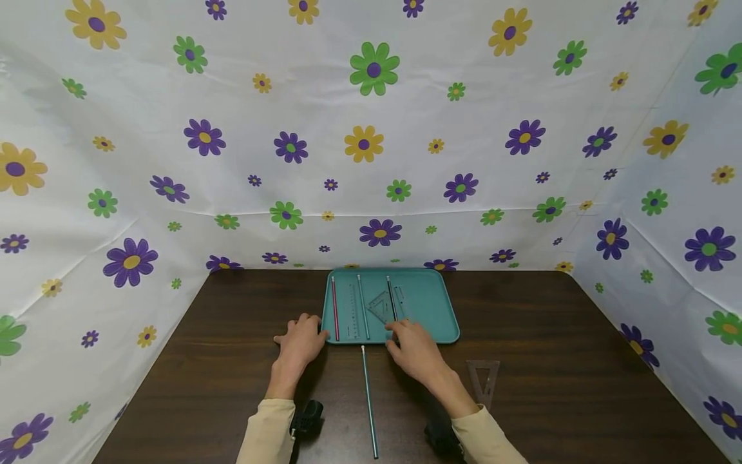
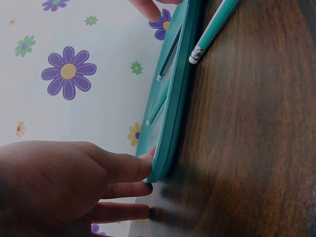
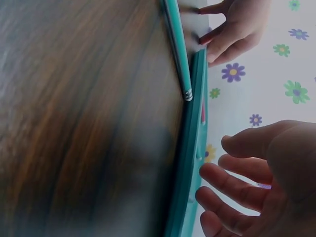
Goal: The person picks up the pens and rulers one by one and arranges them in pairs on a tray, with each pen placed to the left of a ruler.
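Observation:
A teal tray (image 1: 431,316) lies at the back of the table. At its front left corner is my left hand (image 1: 299,343), its fingers spread and nearly straight, one of them touching the rim in the left wrist view. Over the front of the tray hovers my right hand (image 1: 416,351), palm free and fingers loosely bent. The tray bears a red pencil (image 1: 335,309), a clear ruler (image 1: 353,312), a light teal pencil (image 1: 363,306), a clear set square (image 1: 379,306) and a black pencil (image 1: 391,298), which the right hand partly covers.
In front of the tray a green pencil (image 1: 369,399) lies lengthwise, its eraser end near the rim. A clear triangle (image 1: 484,380) lies on the dark wooden table (image 1: 556,361) beside the right forearm. Flowered cloth (image 1: 324,129) stands behind and at both sides.

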The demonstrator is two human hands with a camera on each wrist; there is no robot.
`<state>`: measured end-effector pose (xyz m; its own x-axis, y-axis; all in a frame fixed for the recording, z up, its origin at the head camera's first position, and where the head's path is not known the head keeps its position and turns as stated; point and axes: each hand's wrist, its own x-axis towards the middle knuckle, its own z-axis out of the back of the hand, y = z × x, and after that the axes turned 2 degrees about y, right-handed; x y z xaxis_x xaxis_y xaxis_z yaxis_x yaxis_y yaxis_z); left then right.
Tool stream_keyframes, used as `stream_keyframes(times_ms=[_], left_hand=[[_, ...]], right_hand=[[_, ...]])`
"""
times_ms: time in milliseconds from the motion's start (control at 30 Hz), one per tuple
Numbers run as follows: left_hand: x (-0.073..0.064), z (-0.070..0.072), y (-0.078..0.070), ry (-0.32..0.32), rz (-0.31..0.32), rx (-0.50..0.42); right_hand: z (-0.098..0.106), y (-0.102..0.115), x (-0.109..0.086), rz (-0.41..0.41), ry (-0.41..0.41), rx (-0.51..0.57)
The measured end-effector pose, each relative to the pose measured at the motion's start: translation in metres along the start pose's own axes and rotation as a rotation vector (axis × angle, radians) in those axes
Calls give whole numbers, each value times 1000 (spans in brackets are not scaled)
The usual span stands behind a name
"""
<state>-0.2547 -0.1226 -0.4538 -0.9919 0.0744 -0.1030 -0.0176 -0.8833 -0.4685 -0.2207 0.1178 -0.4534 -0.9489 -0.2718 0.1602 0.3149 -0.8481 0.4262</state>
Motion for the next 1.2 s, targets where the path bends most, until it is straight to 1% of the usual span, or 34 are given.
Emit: stream_keyframes(times_ms=[167,433,700,900,1200], left_hand=[[0,1,-1,3,4,-10],[0,1,-1,3,-1,-4],[0,0,0,3,3,-13],[0,1,0,5,3,-5],[1,0,0,3,-2,-3]], right_hand=[[2,7,-1,11,33,-8],[0,20,-7,21,98,17],[-3,33,-12,49,118,21],[-5,41,-15,59,155,24],[-7,47,-19,74,219,-46]])
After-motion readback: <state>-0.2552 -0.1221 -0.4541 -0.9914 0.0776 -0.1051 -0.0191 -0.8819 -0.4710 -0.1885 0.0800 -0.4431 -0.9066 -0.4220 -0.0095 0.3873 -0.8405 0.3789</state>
